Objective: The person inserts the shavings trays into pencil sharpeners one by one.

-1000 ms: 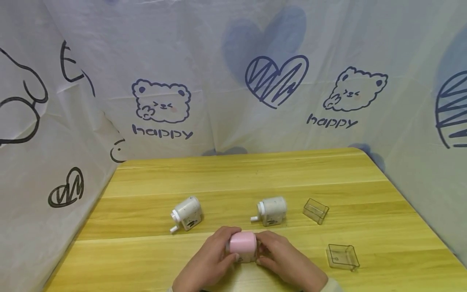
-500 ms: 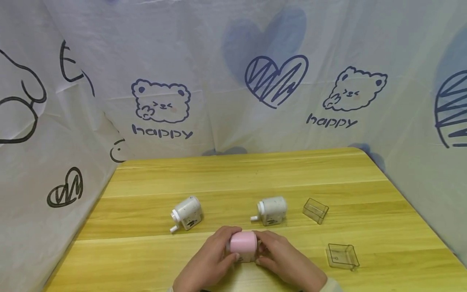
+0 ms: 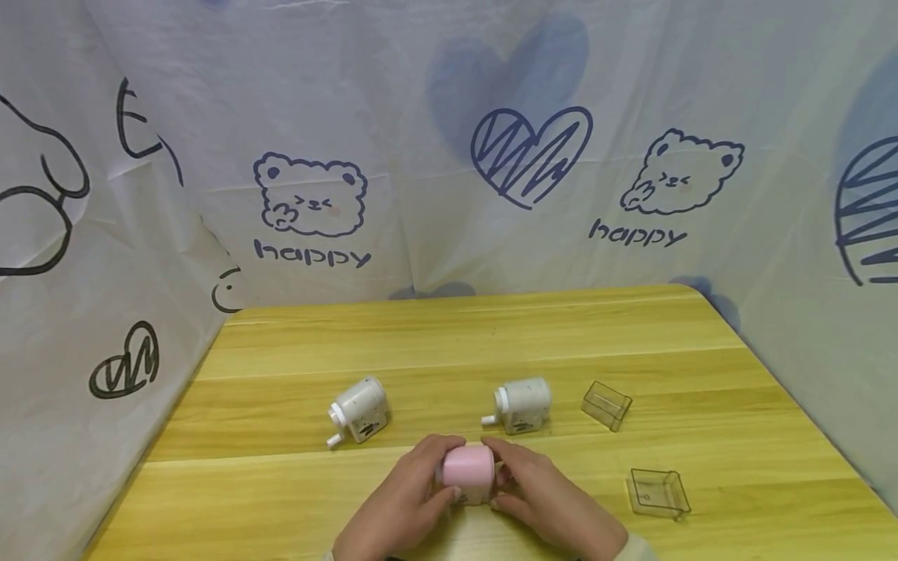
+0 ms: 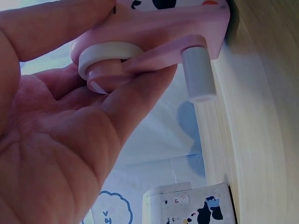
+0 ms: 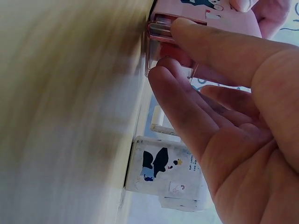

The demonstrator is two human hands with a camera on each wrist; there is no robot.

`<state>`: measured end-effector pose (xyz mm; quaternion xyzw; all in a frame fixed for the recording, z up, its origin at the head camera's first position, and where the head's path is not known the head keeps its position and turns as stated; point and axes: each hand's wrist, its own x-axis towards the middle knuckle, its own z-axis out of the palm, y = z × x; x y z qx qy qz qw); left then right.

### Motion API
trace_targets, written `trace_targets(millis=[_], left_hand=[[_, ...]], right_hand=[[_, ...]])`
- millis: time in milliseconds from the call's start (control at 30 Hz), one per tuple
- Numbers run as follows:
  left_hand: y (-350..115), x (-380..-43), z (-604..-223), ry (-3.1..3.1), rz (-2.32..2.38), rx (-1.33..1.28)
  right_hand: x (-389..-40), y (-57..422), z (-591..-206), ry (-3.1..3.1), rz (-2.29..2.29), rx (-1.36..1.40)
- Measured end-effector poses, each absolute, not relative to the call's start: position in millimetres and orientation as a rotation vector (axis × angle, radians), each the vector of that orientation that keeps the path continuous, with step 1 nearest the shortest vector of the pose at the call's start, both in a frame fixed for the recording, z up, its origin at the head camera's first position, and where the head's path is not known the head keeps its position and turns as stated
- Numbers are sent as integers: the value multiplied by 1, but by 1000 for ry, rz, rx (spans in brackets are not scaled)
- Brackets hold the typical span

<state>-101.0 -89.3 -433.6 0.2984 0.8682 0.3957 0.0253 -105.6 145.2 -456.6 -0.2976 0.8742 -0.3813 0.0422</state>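
A pink crank pencil sharpener (image 3: pixel 468 467) stands on the table between both hands. My left hand (image 3: pixel 410 495) grips it from the left, thumb at the front and fingers behind. In the left wrist view, its pink crank arm with a white handle (image 4: pixel 198 74) points away beside the curled fingers. At the sharpener's right end my right hand (image 3: pixel 550 495) pinches a clear shavings drawer (image 5: pixel 160 30) between thumb and fingers. That drawer sits in the lower opening of the pink body in the right wrist view, partly hidden by the fingertips.
Behind the hands stand two white crank sharpeners, one to the left (image 3: pixel 361 409) and one near the middle (image 3: pixel 526 405). Two clear drawers lie on the right, one farther back (image 3: pixel 606 405) and one nearer (image 3: pixel 659 495). A printed curtain (image 3: pixel 421 156) surrounds the wooden table (image 3: pixel 421 335).
The fingers of my right hand have shifted slightly left and back at the sharpener's right end. My left hand and the sharpener have stayed in place.
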Motion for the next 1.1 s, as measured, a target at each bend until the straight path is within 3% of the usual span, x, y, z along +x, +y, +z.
trace_targets(millis=[1100], left_hand=[[-87, -100, -434, 2641, 1248, 897]], right_hand=[[-106, 147, -460, 2526, -1328, -952]])
